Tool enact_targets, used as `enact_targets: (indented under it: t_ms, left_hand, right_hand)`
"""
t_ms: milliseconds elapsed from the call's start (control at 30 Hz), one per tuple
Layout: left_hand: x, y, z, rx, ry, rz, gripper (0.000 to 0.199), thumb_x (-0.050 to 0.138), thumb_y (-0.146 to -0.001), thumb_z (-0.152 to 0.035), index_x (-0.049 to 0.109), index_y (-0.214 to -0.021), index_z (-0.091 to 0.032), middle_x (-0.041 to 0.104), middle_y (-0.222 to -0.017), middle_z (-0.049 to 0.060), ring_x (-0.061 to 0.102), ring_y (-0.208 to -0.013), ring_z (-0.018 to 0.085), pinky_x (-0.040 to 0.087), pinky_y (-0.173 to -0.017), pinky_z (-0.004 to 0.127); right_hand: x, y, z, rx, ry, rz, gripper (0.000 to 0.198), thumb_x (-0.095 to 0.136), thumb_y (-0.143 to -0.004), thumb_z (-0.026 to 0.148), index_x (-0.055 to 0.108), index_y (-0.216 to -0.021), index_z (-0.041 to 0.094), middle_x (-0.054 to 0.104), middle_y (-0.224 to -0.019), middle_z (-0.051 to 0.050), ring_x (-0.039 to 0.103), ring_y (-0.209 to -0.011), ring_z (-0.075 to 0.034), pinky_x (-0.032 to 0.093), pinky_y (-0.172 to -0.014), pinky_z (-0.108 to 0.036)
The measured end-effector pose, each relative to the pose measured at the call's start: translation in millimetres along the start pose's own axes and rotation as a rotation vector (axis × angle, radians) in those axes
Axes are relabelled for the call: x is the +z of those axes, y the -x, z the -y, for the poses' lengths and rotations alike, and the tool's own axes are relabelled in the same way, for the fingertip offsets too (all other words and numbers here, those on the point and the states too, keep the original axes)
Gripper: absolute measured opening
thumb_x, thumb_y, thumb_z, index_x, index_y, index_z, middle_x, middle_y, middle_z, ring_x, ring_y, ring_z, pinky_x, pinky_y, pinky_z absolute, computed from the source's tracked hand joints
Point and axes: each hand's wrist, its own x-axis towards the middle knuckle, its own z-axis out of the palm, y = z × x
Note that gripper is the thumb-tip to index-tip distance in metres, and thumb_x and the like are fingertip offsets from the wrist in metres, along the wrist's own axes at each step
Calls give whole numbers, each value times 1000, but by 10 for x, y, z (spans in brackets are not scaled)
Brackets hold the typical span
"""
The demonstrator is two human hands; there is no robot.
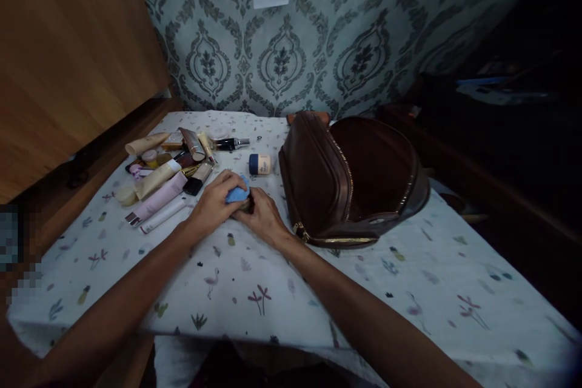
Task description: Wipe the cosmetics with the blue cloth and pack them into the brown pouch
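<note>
My left hand (pixel 218 199) is closed on a crumpled blue cloth (pixel 237 190), which it presses against a small item between my hands. My right hand (pixel 265 217) wraps round that small dark item (pixel 247 206); most of it is hidden by fingers and cloth, so its kind does not show. Just beyond my hands lies a small jar with a navy lid and a beige body (pixel 260 164), on its side. To the right, a brown zipped bag (pixel 316 182) stands with its top unzipped and gaping.
Left of my hands are several cosmetics, among them a pink tube (pixel 159 199), a slim white tube (pixel 164 214) and a black-capped bottle (pixel 199 179). They lie on a patterned white cloth (pixel 236 279) covering the table. A wooden cabinet (pixel 77 66) borders the left; patterned wallpaper (pixel 282 54) rises behind.
</note>
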Motion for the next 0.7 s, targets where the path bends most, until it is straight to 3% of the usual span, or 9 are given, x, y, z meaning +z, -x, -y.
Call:
enact_targets:
  t_ms: [167,367,600,700]
  left_hand:
    - [-16,15,-23,19,-138,-31,3,58,-88,-25,59,-86,-23,59,-92,3,58,-91,20,46,-83,31]
    - [-100,-23,90,-158,-179,-85,17,57,-89,-39,54,-86,-22,61,-84,1,56,-82,21,43,-78,32]
    - [-64,-10,202,-252,21,51,28,49,-93,-46,57,-90,-20,61,-80,0,57,-76,19,42,-75,31]
    - [-41,-1,212,-306,164,98,36,59,-88,-54,58,-102,-20,63,-88,0,59,-82,19,44,-75,30]
  right_hand:
    - [-6,17,39,-2,8,30,39,70,-81,34,59,-114,17,63,-105,-8,59,-98,-24,48,-88,-38]
    - [-6,30,-5,-43,-36,17,42,70,-82,33,58,-121,20,62,-114,-9,59,-108,-25,47,-97,-41]
    - [29,7,-115,-24,-175,-87,41,70,-78,27,59,-117,18,62,-112,-11,60,-104,-25,52,-93,-41]
    - [55,-3,-158,32,-283,-137,46,72,-76,29,58,-118,18,61,-112,-10,61,-104,-25,55,-89,-39]
